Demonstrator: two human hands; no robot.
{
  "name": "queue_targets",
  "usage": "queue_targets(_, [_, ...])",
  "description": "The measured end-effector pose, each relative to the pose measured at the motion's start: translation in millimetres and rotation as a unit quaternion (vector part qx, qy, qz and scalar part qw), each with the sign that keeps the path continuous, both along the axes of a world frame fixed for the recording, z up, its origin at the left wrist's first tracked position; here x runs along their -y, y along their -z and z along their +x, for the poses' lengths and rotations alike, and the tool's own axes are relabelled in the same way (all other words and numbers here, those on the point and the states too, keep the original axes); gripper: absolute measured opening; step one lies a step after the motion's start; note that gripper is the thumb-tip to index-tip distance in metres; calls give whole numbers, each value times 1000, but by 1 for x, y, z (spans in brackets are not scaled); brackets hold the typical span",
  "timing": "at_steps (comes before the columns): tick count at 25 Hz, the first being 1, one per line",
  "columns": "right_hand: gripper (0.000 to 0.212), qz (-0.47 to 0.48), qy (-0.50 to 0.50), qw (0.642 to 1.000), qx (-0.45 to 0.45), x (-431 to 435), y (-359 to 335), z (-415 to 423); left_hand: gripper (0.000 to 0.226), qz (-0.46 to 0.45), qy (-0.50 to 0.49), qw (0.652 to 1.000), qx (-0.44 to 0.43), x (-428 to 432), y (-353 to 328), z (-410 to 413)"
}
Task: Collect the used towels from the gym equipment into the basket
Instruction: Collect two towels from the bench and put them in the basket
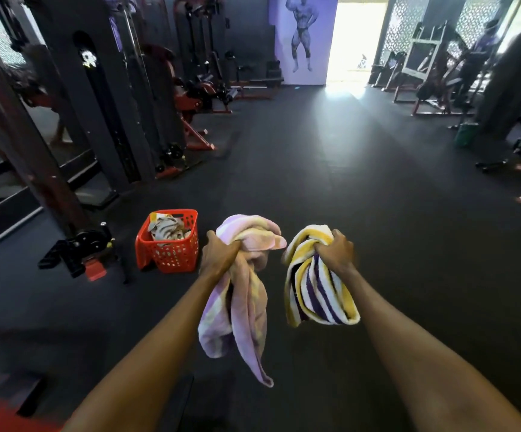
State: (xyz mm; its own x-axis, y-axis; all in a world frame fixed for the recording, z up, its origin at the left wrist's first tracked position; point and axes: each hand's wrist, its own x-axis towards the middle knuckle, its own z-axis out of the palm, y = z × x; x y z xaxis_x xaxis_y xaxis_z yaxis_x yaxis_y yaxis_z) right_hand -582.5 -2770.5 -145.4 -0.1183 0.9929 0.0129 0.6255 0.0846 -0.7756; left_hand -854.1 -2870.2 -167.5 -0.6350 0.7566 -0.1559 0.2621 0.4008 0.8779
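Our left hand (218,255) grips a pink towel (237,307), our right hand (335,249) a striped towel (318,297); both hang lengthwise downward, basket (171,257) left of them.

Bare left grip (218,254) and bare right grip (335,249), uncovered from knuckles through wrists and along both forearms to the frame edge. Long, lean forearms, slim wrists. Upper arms and clothing out of frame, can't tell what's worn.
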Motion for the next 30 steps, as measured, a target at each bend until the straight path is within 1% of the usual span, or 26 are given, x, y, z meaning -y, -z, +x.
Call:
queue_targets(2, [32, 9, -9, 1000, 0, -52, -7, -35, 81, 10, -19, 1000, 0, -46, -10, -32])
queue_targets(3, [31, 14, -14, 1000, -2, -76, -12, -51, 79, 20, -28, 999, -8, -58, -32, -37])
queue_targets(5, [30, 12, -29, 999, -4, -121, -18, -82, 76, 32, -44, 998, -14, -93, -48, -58])
queue_targets(8, [23, 10, -45, 999, -1, -183, -15, -124, 70, 25, -69, 997, -25, -140, -49, -93])
queue_targets(10, [17, 3, -65, 998, 7, -231, -7, -156, 68, 20, -84, 996, -29, -172, -40, -121])
queue_targets(12, [15, 1, -85, 996, 13, -277, 3, -190, 66, 22, -99, 994, -33, -203, -26, -148])
queue_targets(14, [15, -1, -109, 994, 9, -323, 9, -226, 65, 17, -144, 989, -7, -237, -19, -177])
queue_targets(16, [18, -1, -131, 991, 23, -361, 9, -261, 62, 15, -179, 983, 25, -266, -24, -202])
queue_targets(18, [20, -2, -154, 987, 34, -401, 5, -308, 57, 17, -188, 982, 8, -299, -33, -234])
queue_targets(21, [22, -6, -190, 981, 36, -442, 8, -388, 61, -9, -233, 972, -33, -326, -39, -292])
queue_targets(26, [30, -22, -287, 956, 53, -486, 32, -529, 65, -27, -319, 947, -13, -354, -20, -399])
queue_targets(28, [37, -28, -320, 946, 50, -500, 41, -586, 68, -37, -348, 937, -8, -363, -8, -446])
queue_targets(30, [49, -34, -350, 935, 45, -512, 44, -641, 74, -40, -372, 927, -5, -372, -5, -494])
